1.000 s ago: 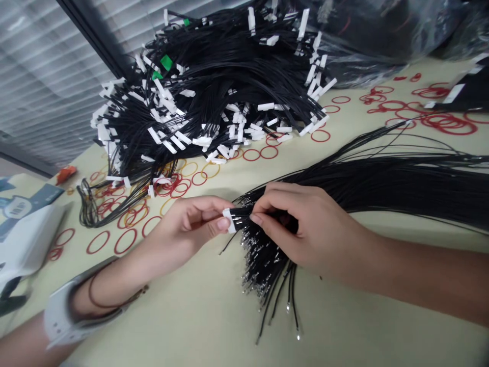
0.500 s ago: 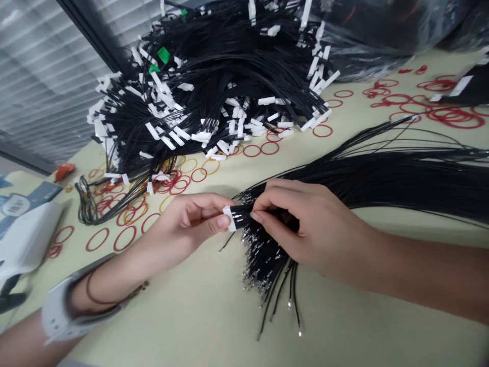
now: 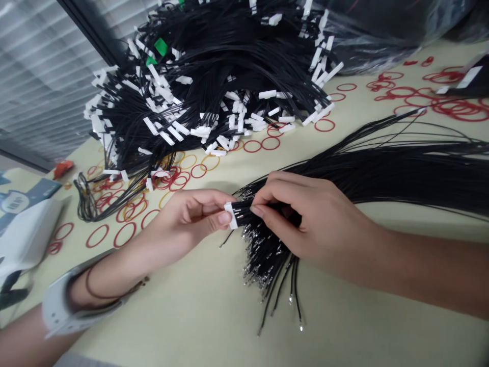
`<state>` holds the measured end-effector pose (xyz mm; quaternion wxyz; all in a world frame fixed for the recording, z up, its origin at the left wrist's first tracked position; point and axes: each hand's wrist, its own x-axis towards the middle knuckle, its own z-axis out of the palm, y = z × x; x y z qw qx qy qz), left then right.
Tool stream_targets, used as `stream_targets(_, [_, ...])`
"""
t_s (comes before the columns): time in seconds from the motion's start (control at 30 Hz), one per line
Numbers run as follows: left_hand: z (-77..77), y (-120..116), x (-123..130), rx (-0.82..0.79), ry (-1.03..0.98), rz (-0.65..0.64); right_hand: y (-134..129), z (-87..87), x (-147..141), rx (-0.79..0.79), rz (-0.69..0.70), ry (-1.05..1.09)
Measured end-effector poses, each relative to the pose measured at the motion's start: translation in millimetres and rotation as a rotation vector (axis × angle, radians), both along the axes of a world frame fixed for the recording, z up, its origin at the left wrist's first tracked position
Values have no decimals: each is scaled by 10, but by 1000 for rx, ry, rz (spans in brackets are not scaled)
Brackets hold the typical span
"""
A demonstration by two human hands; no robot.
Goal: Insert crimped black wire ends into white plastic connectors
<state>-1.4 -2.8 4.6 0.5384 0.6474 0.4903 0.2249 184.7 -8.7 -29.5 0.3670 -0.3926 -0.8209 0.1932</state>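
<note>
Through the head camera, the person's left hand (image 3: 187, 219) is closed on a white plastic connector housing (image 3: 231, 215), pinching it between thumb and fingers; the right hand (image 3: 305, 219) is closed too, thumb and fingers gripping a small bunch of black wires (image 3: 242, 207) that run into the housing, just beside the left hand; under the right hand lies a long sheaf of black wires (image 3: 401, 173), stretching off to the right, while its crimped metal terminals (image 3: 263, 270) splay toward the person across a pale cream table (image 3: 355, 326); a white band (image 3: 57, 311) and a thin dark cord (image 3: 89, 285) circle the left wrist; beyond the hands sits a large heap of black wire harnesses (image 3: 202, 86) with white connectors, a few green tags (image 3: 161, 47) among them; red rubber bands (image 3: 97, 236) and yellow rubber bands (image 3: 187, 162) are scattered across the table; a white box with a blue label (image 3: 23, 219) stands at the left edge, near a small orange object (image 3: 63, 169); black plastic sheeting (image 3: 382, 30) bunches along the far edge, beside window blinds (image 3: 42, 76).
</note>
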Motion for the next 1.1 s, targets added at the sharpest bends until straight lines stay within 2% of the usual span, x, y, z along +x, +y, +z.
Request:
stream_targets(0.43, [-6, -10, -9, -4, 3, -3, 5, -10, 0, -56, 16, 9])
stream_targets(0.8, [-3, -9, 9, 18, 11, 46, 14, -10, 10, -92, 23, 59])
stream_targets(1.1, [-22, -8, -13, 26, 20, 8, 28, -8, 4, -111, 2, 51])
